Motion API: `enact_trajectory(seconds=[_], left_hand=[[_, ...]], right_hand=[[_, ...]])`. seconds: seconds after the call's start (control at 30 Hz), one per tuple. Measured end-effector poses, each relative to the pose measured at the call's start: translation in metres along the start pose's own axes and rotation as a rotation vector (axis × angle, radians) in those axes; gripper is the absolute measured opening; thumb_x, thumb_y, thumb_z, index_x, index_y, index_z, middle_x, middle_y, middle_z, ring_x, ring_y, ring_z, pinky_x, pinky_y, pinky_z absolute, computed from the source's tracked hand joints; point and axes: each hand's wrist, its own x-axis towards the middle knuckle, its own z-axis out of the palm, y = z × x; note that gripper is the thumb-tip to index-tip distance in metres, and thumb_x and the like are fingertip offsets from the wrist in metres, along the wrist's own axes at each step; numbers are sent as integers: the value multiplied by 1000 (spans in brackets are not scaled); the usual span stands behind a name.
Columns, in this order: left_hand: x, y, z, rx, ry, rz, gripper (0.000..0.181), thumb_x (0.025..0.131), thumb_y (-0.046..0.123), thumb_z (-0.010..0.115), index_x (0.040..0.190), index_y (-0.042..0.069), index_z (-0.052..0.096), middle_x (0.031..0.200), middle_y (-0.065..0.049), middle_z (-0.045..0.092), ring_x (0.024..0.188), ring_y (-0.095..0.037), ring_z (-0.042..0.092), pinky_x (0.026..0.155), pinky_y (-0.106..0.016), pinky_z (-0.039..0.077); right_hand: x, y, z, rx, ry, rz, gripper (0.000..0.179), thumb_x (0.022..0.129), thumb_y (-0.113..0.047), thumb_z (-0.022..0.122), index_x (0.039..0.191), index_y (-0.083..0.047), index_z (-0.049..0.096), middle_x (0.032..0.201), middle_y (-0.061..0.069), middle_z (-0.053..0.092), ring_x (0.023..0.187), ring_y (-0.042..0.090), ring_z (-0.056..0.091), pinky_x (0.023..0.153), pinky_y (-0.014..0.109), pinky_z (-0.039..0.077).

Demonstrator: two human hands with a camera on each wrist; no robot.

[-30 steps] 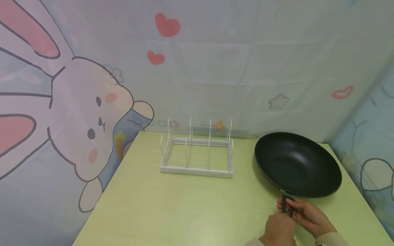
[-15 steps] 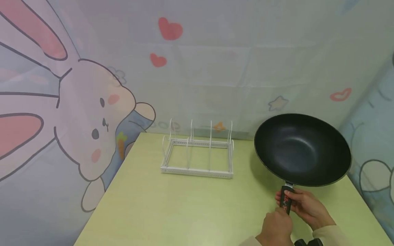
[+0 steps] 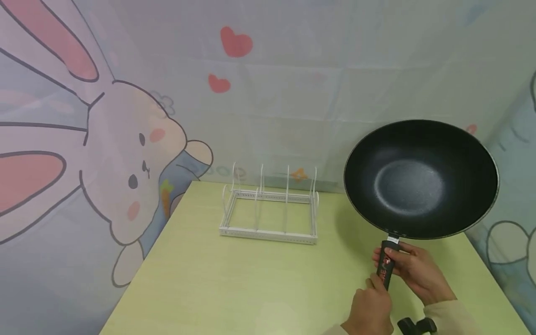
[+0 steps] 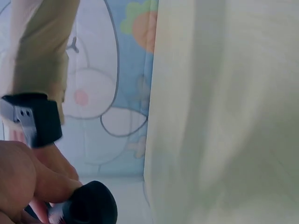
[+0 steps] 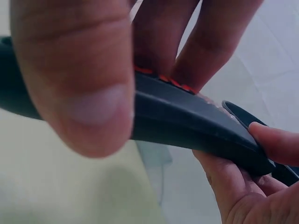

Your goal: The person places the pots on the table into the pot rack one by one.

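A black wok (image 3: 418, 181) is tilted up at the right of the head view, its hollow side facing me and its shadow on the table beneath. My right hand (image 3: 425, 274) grips the dark handle (image 3: 385, 263) near the pan, thumb on top and fingers behind. Lower down, my left hand (image 3: 370, 307) holds the handle's end. In the left wrist view the rounded handle end (image 4: 96, 203) pokes out past my fingers. Thumb (image 5: 79, 98) and fingers cover part of the handle (image 5: 187, 116) in the right wrist view, with the other hand (image 5: 254, 196) at right.
A white wire rack (image 3: 268, 236) with upright loops stands on the yellow-green table (image 3: 234, 288), left of the wok. Printed cloth walls (image 3: 293, 93) close in the table's back and sides. A black wrist device (image 3: 416, 325) sits below the right sleeve.
The wok has risen off the table and tilted further upright, looking larger. Both hands keep hold of the handle. The rack has stayed put, while the view has shifted slightly.
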Motion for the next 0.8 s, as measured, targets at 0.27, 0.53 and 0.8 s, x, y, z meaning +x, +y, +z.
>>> enact_trajectory(seconds=[0.27,0.53,0.8], left_hand=[[4,-38,-14,-118,38,278,67,81,20,81,131,0,42,93,1,62,54,0,57,42,-8,35],[8,-75,-29,-478,67,434,48,95,12,67,133,3,39,93,1,65,76,5,61,60,-2,42],[9,-100,-33,-730,58,417,47,92,-1,63,134,7,44,97,-1,66,80,6,56,69,-4,43]], right_hand=[[0,-16,17,56,-116,-147,36,106,-1,42,123,-16,69,114,4,77,105,19,75,88,32,60],[7,-26,30,48,-217,-305,44,104,8,37,140,-4,58,125,5,73,115,22,71,96,33,57],[28,-17,54,237,-304,-356,45,101,14,38,132,-5,64,116,5,75,106,18,74,98,31,56]])
